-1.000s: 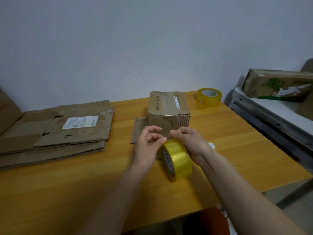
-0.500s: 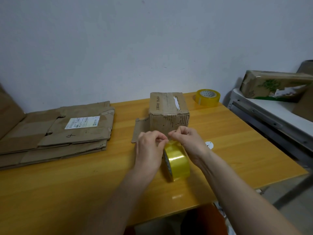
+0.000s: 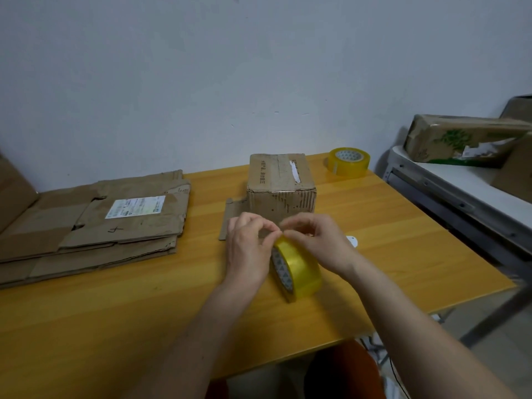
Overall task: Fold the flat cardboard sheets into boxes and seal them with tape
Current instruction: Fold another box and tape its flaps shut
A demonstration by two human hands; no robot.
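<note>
A yellow tape roll (image 3: 299, 269) stands on its edge on the wooden table (image 3: 115, 312), just in front of a folded cardboard box (image 3: 280, 187). My left hand (image 3: 249, 249) and my right hand (image 3: 316, 243) meet at the top of the roll, their fingertips pinching at its outer layer. The box stands upright with an open flap (image 3: 231, 214) lying flat at its left. A stack of flat cardboard sheets (image 3: 95, 223) lies on the table's left side.
A second yellow tape roll (image 3: 349, 162) lies flat at the table's back right corner. A small white disc (image 3: 352, 241) lies right of my hands. A grey side table (image 3: 466, 197) to the right carries a printed carton (image 3: 460, 142).
Both hands stay at the top of the roll with small finger movements. The roll has tilted slightly and the view has shifted a little.
</note>
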